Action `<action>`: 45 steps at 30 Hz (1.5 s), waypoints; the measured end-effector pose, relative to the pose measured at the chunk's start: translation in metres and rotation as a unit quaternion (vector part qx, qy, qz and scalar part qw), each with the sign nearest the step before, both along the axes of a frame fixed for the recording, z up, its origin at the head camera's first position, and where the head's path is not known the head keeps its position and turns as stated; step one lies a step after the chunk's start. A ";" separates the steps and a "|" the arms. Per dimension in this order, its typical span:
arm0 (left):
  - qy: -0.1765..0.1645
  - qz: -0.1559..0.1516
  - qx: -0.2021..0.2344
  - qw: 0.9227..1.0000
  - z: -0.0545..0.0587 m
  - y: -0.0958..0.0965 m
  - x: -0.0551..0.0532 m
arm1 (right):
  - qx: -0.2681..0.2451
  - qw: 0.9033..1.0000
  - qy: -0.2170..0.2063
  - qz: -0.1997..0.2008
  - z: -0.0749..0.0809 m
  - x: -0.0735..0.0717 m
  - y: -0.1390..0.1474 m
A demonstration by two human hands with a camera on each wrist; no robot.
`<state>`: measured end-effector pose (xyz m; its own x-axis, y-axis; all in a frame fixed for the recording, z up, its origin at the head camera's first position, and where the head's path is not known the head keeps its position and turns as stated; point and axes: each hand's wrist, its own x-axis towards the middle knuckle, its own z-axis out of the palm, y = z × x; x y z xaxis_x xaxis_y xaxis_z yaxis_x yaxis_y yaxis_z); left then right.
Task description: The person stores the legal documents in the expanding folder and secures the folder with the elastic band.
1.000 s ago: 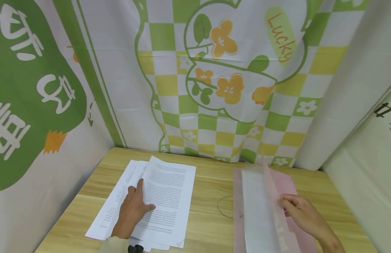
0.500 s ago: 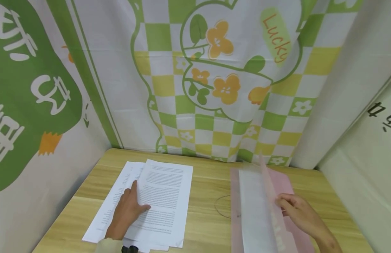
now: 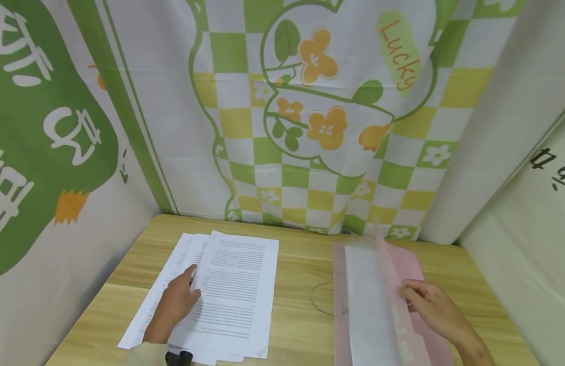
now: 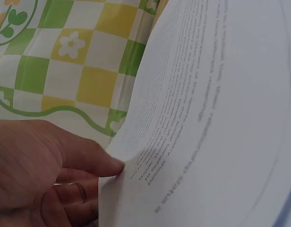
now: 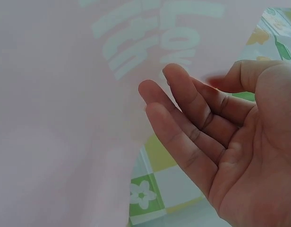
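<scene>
My left hand (image 3: 174, 302) pinches the left edge of the top printed sheet (image 3: 237, 284) on a pile of papers. In the left wrist view, the thumb presses on the near face of this sheet (image 4: 216, 142), which bows upward, while the other fingers curl behind it. On the right lies a pink folder (image 3: 417, 267), opened, with white pages (image 3: 369, 300) inside. My right hand (image 3: 431, 305) holds the edge of its raised, translucent pink cover (image 3: 394, 305) between thumb and fingers. Pale lettering shows on this cover in the right wrist view.
More printed sheets (image 3: 165, 284) fan out under the left hand. A thin dark cord loop (image 3: 312, 300) pokes out from the folder's left side onto the wooden table (image 3: 298, 284). Behind the table hangs a green-and-yellow checked curtain (image 3: 301, 127), and white fabric walls close both sides.
The left hand has drawn back left and toward me, from lying spread over the papers to pinching the top sheet's edge. The right hand and the pink cover stay in place.
</scene>
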<state>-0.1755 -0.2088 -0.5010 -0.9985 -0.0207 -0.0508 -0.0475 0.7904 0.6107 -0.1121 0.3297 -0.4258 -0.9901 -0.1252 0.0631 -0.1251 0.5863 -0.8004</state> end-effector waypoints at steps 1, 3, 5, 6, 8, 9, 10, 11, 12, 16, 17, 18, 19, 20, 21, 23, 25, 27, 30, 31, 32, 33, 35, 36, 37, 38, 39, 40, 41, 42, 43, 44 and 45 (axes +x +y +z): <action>0.004 0.002 0.004 1.000 0.000 -0.001 -0.001 | 0.001 1.000 0.002 0.000 0.000 0.000 0.000; 0.011 0.006 0.010 1.000 0.000 -0.004 -0.002 | 0.004 1.000 0.005 0.000 -0.001 -0.001 0.001; 0.014 0.009 0.016 1.000 0.000 -0.006 -0.003 | 0.005 1.000 0.003 -0.002 -0.001 -0.001 0.001; 0.015 0.009 0.018 1.000 0.000 -0.007 -0.003 | 0.006 1.000 0.002 -0.002 -0.002 -0.002 0.001; 0.017 0.007 0.026 0.999 -0.001 -0.008 -0.004 | 0.004 1.000 -0.004 -0.005 -0.002 -0.002 0.001; 0.016 0.006 0.033 0.999 -0.001 -0.010 -0.004 | 0.004 1.000 -0.005 -0.005 -0.002 -0.002 0.001; 0.012 0.006 0.043 0.999 -0.002 -0.011 -0.005 | 0.005 1.000 -0.006 -0.005 -0.002 -0.002 0.001; 0.007 0.008 0.053 0.999 -0.003 -0.012 -0.005 | 0.006 1.000 -0.005 -0.006 -0.002 -0.002 0.001; 0.003 0.009 0.068 0.998 -0.003 -0.013 -0.005 | 0.008 1.000 -0.004 -0.008 -0.002 -0.002 0.001; -0.012 0.017 0.115 0.993 -0.005 -0.016 -0.006 | 0.008 1.000 0.005 -0.006 -0.002 -0.002 0.000; -0.013 0.016 0.123 0.992 -0.006 -0.017 -0.006 | 0.007 1.000 0.008 -0.004 -0.002 -0.002 0.000; -0.015 0.016 0.132 0.991 -0.007 -0.017 -0.006 | 0.005 1.000 0.008 -0.004 -0.001 -0.001 0.000; -0.017 0.017 0.137 0.990 -0.008 -0.018 -0.006 | 0.003 1.000 0.008 -0.003 -0.001 -0.001 0.000; -0.021 0.018 0.147 0.989 -0.009 -0.018 -0.006 | 0.002 1.000 0.008 -0.003 0.000 0.000 0.000; -0.025 0.020 0.153 0.988 -0.010 -0.019 -0.006 | 0.000 1.000 0.007 -0.001 0.000 0.001 0.000; -0.040 0.028 0.183 0.982 -0.012 -0.019 -0.006 | -0.002 1.000 0.006 0.000 0.000 0.002 -0.001; -0.058 0.038 0.228 0.971 -0.014 -0.018 -0.006 | -0.002 1.000 0.005 0.000 0.001 0.002 -0.001; -0.074 0.051 0.271 0.958 -0.016 -0.017 -0.006 | -0.002 1.000 0.006 0.002 0.001 0.003 -0.001; -0.089 0.064 0.311 0.944 -0.018 -0.016 -0.005 | -0.003 1.000 0.005 0.000 0.001 0.003 -0.002; -0.091 0.068 0.316 0.942 -0.018 -0.016 -0.005 | -0.003 1.000 0.004 -0.001 0.001 0.003 -0.002; -0.091 0.069 0.318 0.941 -0.019 -0.016 -0.005 | -0.003 1.000 0.005 -0.001 0.001 0.002 -0.001; -0.092 0.069 0.320 0.940 -0.019 -0.016 -0.005 | -0.003 1.000 0.003 -0.003 0.000 0.002 -0.001; -0.092 0.068 0.329 0.937 -0.021 -0.016 -0.005 | -0.002 1.000 0.003 -0.002 -0.001 0.002 0.000; -0.092 0.067 0.336 0.935 -0.021 -0.016 -0.005 | -0.003 1.000 0.002 -0.002 -0.001 0.002 0.000; -0.092 0.065 0.345 0.932 -0.021 -0.016 -0.004 | -0.003 1.000 0.001 -0.002 -0.001 0.002 0.000; -0.092 0.062 0.353 0.929 -0.022 -0.015 -0.004 | -0.003 1.000 -0.001 -0.003 -0.001 0.002 0.000; -0.094 0.063 0.361 0.926 -0.022 -0.015 -0.004 | -0.003 1.000 0.000 -0.002 -0.001 0.002 0.000; -0.095 0.061 0.369 0.923 -0.022 -0.015 -0.004 | -0.004 1.000 0.001 -0.002 -0.001 0.002 0.000; -0.096 0.061 0.375 0.920 -0.022 -0.014 -0.004 | -0.003 1.000 0.002 -0.001 -0.002 0.002 0.000; -0.096 0.061 0.381 0.918 -0.022 -0.013 -0.003 | -0.003 1.000 0.003 -0.001 -0.001 0.002 0.000; -0.097 0.062 0.384 0.916 -0.022 -0.011 -0.003 | -0.001 1.000 0.005 -0.001 -0.002 0.001 0.000; -0.097 0.061 0.386 0.915 -0.023 -0.010 -0.003 | 0.000 1.000 0.006 -0.001 -0.002 0.001 0.001; -0.097 0.063 0.387 0.915 -0.023 -0.009 -0.003 | 0.001 1.000 0.006 -0.001 -0.003 0.000 0.001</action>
